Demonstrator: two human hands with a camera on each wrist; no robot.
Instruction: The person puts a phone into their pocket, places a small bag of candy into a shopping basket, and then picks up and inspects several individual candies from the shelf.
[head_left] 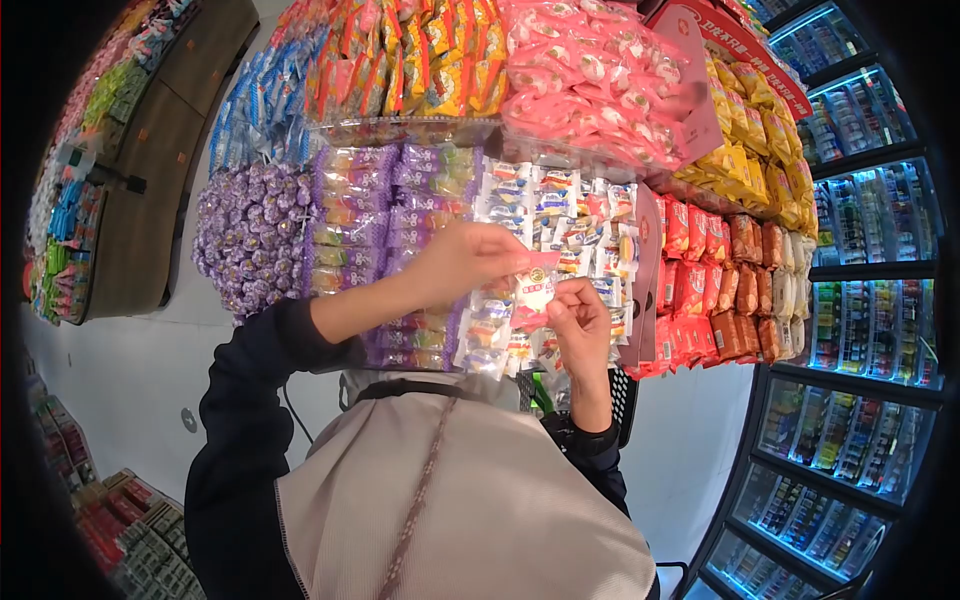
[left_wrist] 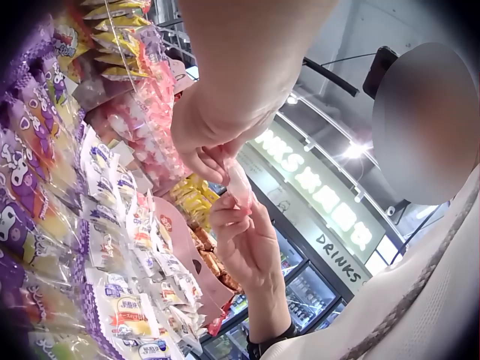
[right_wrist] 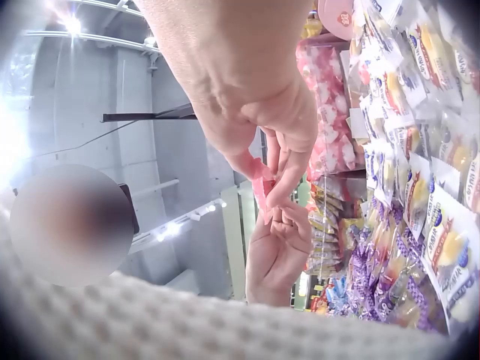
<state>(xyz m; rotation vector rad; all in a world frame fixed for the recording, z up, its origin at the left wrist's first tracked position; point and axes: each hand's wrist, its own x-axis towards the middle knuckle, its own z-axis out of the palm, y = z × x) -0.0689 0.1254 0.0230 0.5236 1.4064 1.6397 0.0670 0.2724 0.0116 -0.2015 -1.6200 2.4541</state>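
Note:
Both hands meet at a small pink and white snack packet (head_left: pixel 534 294) held over the candy display. My left hand (head_left: pixel 468 262) pinches its upper end between thumb and fingers. The lower right corner is pinched by my right hand (head_left: pixel 582 325). In the left wrist view the packet (left_wrist: pixel 238 184) spans the short gap between the two hands. The right wrist view shows its pink wrapper (right_wrist: pixel 261 182) at the fingertips, partly hidden by the right fingers. Beneath the hands lie rows of white-wrapped candies (head_left: pixel 555 225), with purple jelly packs (head_left: pixel 345 215) to the left.
Pink snack bags (head_left: pixel 600 80) and orange bags (head_left: pixel 440 60) fill the back tier. Red packets (head_left: pixel 690 270) sit to the right behind a pink divider (head_left: pixel 645 260). Purple round candies (head_left: pixel 250 225) are piled at the left. Lit drink fridges (head_left: pixel 870 220) line the right side.

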